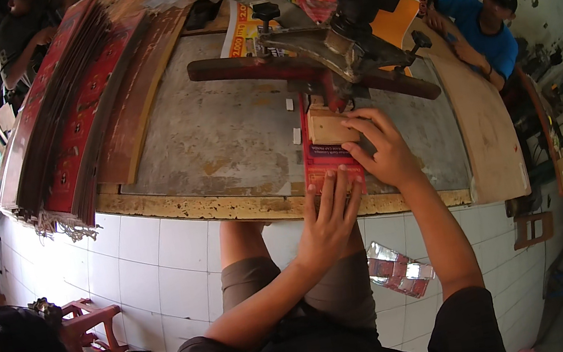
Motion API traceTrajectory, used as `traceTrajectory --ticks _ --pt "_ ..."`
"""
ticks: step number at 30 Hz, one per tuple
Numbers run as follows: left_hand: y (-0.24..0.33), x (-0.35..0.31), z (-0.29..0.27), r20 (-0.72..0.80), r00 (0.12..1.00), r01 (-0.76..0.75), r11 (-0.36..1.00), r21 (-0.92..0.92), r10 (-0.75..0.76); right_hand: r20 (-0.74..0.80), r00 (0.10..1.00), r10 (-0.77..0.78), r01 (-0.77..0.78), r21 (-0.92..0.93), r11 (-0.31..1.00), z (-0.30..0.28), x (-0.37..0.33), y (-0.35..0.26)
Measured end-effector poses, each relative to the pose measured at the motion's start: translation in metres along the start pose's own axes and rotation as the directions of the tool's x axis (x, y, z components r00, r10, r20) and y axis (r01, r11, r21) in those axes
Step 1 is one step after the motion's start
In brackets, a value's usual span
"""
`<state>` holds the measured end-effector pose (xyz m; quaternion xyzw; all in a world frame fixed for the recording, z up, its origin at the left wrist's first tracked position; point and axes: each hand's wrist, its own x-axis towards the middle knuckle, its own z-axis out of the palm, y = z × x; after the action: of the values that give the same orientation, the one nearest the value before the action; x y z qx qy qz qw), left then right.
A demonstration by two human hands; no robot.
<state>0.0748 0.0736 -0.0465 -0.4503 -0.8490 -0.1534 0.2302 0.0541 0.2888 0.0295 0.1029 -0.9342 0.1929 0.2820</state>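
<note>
A narrow red printed packaging piece [312, 171] lies on the worn grey tabletop near its front edge. Across its upper part sits a small tan wooden block [326, 130]. My left hand [331, 212] rests its outstretched fingers flat on the lower end of the red piece. At the block's right end, my right hand [384, 149] has its thumb and fingers bent around the edge, gripping it. Just beyond the block stands a dark metal press [341, 41] with a long reddish bar [242, 68].
Stacked red printed sheets [76, 113] fill the table's left side. A brown board [484, 129] lines the right, where a person in blue [482, 26] sits. Yellow printed sheets [241, 35] lie behind the press. A red stool [92, 327] and a shiny packet [399, 268] are on the tiled floor.
</note>
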Motion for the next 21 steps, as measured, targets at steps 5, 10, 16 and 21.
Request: traceTrajectory --ticks 5,10,16,21 --pt "0.0 -0.001 -0.002 0.006 1.0 -0.001 1.0 0.001 0.001 -0.003 1.0 -0.001 0.001 0.009 1.0 0.001 0.0 -0.001" --pt "0.0 -0.002 -0.003 -0.013 1.0 -0.007 1.0 -0.009 0.007 -0.006 1.0 0.008 -0.008 0.002 1.0 0.001 -0.003 -0.001" --pt "-0.003 -0.002 -0.001 -0.029 1.0 -0.007 0.996 -0.087 0.005 -0.019 0.999 0.026 -0.026 0.01 1.0 0.0 -0.007 -0.006" --pt "-0.014 -0.01 -0.01 -0.078 0.996 -0.062 0.944 -0.324 0.038 -0.031 0.994 0.108 -0.106 0.066 0.992 -0.001 -0.017 -0.026"
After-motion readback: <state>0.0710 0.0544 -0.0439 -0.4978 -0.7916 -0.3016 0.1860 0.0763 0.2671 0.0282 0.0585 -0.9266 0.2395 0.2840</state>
